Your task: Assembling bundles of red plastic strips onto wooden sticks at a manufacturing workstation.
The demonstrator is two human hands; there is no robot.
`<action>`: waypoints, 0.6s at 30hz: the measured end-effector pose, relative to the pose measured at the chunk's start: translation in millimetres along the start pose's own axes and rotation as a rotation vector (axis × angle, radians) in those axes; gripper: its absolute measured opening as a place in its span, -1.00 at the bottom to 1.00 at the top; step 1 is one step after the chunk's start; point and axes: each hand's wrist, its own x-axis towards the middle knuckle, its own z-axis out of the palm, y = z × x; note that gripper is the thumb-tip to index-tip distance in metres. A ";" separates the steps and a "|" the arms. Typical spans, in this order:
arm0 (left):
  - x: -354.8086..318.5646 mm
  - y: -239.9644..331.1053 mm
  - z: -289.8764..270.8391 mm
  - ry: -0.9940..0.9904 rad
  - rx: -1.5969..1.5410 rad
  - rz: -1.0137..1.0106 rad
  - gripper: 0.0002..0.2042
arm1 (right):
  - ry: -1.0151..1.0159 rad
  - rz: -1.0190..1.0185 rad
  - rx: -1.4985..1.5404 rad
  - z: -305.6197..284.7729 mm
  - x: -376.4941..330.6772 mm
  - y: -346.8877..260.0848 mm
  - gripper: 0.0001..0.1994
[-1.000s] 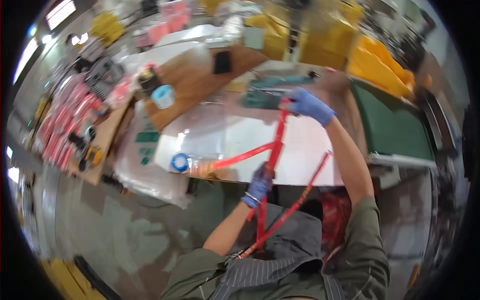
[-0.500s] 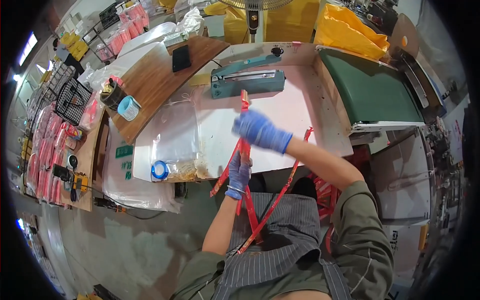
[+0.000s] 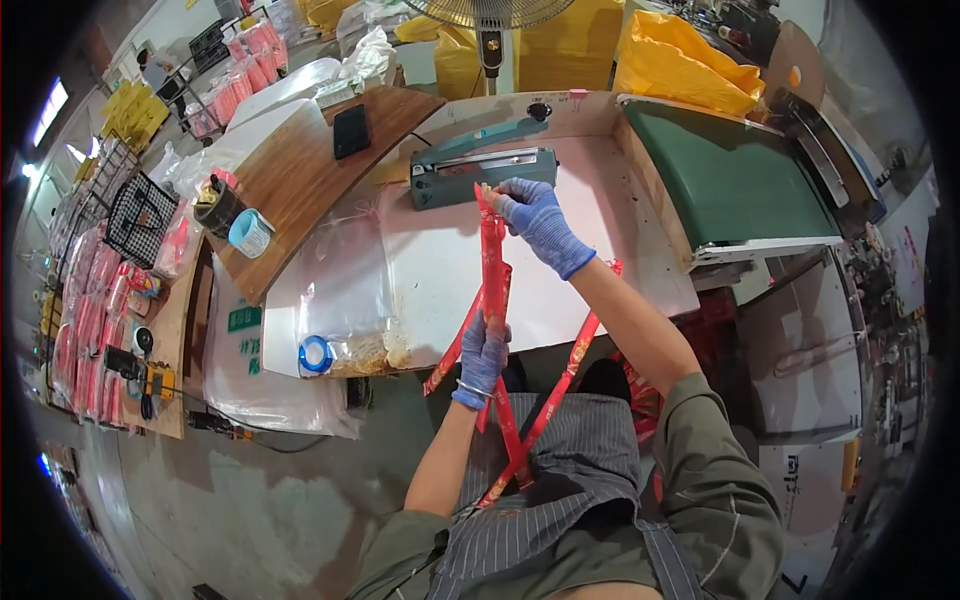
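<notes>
A long red plastic strip of packets runs from the sealer down to my lap. My right hand, in a blue glove, pinches its top end just in front of the teal heat sealer. My left hand, also gloved in blue, grips the same strip lower down at the table's near edge. More red strip loops hang over my striped apron. The white tabletop lies under both hands.
A clear plastic bag with pale contents and a blue tape roll lie at the table's left. A wooden board holds a black phone and a cup. A green conveyor stands right; pink packets fill the left.
My right hand has carried the strip's top end forward, up to the sealer. My left hand stays low on the strip. The view has shifted, and the strip now hangs straighter between both hands.
</notes>
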 end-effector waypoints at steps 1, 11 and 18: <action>-0.5 -2.3 -2.1 -0.017 0.007 0.014 -0.76 | -0.040 0.136 0.156 -1.9 -0.5 -1.6 -0.89; 3.1 5.6 1.0 -0.128 -0.054 -0.100 -0.75 | 0.124 -0.131 -0.138 -32.8 18.9 16.2 -0.83; 28.3 13.4 -4.4 -0.171 0.024 -0.027 -0.78 | 0.192 -0.144 -0.220 -37.8 22.4 1.7 -0.80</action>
